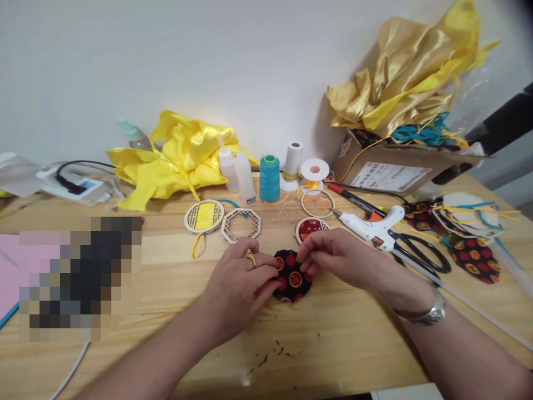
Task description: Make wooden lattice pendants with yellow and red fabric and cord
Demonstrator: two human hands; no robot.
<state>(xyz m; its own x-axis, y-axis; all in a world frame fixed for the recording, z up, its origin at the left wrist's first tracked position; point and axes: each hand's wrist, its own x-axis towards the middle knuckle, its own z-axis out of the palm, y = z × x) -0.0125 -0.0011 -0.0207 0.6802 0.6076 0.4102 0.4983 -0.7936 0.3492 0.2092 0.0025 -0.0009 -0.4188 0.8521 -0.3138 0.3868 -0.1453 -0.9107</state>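
Note:
A round piece of black fabric with red and orange circles lies on the wooden table in front of me. My left hand holds its left edge, fingertips on top and thumb low on the rim. At its upper right edge, my right hand pinches with thumb and forefinger. Just beyond my fingers are an octagonal wooden lattice frame, a round frame with red fabric and a thin wooden ring. A round lattice frame with yellow fabric sits farther left.
To the right are a white glue gun, black-handled scissors and a marker. Teal thread, squeeze bottles and yellow satin stand along the wall. A cardboard box holds more fabric. Dark scraps lie nearer me.

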